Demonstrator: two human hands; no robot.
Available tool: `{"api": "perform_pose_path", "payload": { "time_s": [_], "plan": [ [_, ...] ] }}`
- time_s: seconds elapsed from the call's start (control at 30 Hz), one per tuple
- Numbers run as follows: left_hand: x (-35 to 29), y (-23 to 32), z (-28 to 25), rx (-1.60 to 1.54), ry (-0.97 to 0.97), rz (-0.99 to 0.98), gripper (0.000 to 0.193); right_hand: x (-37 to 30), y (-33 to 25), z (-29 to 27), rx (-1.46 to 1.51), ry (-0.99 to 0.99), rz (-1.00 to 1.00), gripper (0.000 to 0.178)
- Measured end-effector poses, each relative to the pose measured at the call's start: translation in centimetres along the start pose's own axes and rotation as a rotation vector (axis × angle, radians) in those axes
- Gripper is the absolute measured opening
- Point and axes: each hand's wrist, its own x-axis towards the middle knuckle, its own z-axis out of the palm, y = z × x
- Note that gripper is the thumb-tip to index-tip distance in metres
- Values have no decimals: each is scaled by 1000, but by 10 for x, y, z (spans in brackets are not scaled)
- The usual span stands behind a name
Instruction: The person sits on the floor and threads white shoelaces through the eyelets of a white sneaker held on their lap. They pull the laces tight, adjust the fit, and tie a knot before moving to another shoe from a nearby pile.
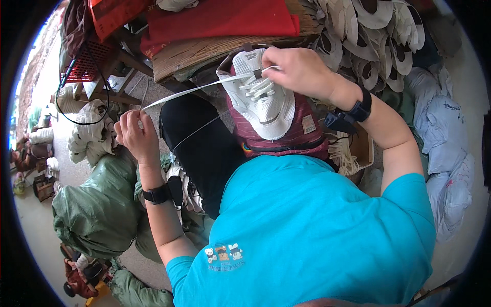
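A white shoe upper [266, 113] rests on the maroon striped cloth [302, 110] over my lap, its toe toward me. A flat white shoelace [192, 90] runs through its upper eyelets and stretches out to the left. The far end of that lace is pinched in the fingers of my left hand [138, 134], raised off to the left of the upper. At the tongue, on the right side, my right hand [302, 72] pinches a short piece of the same lace. Lower rows of lace lie crossed over the upper's front.
Beyond the upper stands a wooden table [189, 60] with red cloth [225, 23] on it. Several white shoe uppers [371, 41] hang at the far right. A bundle of cream laces [343, 156] sits in a box by my right side. Green sacks [99, 207] and white sacks [445, 138] flank me.
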Motion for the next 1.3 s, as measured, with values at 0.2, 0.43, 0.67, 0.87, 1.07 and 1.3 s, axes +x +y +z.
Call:
{"api": "perform_pose_path", "payload": {
  "time_s": [0.2,0.43,0.67,0.87,1.07,1.3],
  "plan": [
    [3,3,-23,52,145,39,9,12,1,-6,23,-332,73,21],
    [-7,-4,-45,109,148,97,16,14,-1,-2,-206,-328,28,25],
    [-16,-14,-35,120,16,-46,10,10,6,-17,464,-336,216,16],
    [1,83,10,-400,-109,109,33,6,12,-12,227,-202,84,17],
    [-4,131,53,-644,-228,217,28,17,7,-9,104,-395,69,19],
    [-1,150,37,-973,-357,-76,10,14,9,4,311,-354,216,20]
  ]
}}
